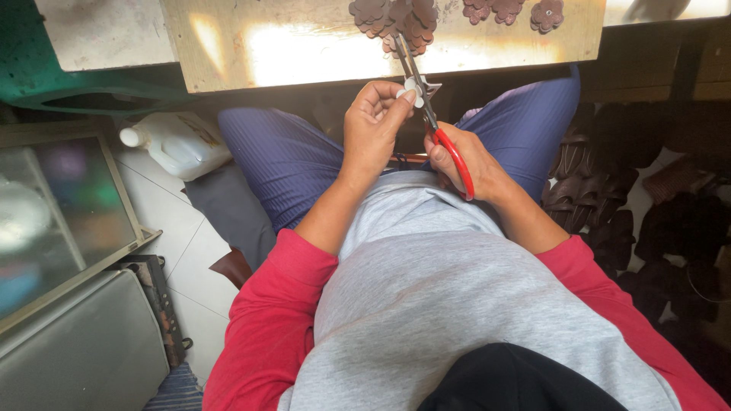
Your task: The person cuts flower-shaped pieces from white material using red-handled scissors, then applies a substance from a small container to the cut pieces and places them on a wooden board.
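Observation:
My left hand (373, 125) pinches a small pale flower-shaped piece (415, 85) between thumb and fingers, above my lap. My right hand (468, 164) grips red-handled scissors (426, 114), whose blades point up and away and meet the pale piece. Both hands hover over my blue trousers, just in front of the wooden table edge. On that table lie several brown flower-shaped cutouts (403, 19) in a loose pile, with a few more brown cutouts (525, 11) to the right.
A wooden worktable (304, 53) spans the top. A white plastic jug (179, 143) lies on the tiled floor at left, beside a glass-fronted cabinet (61, 205). Dark brown leather pieces (601, 205) are heaped at right.

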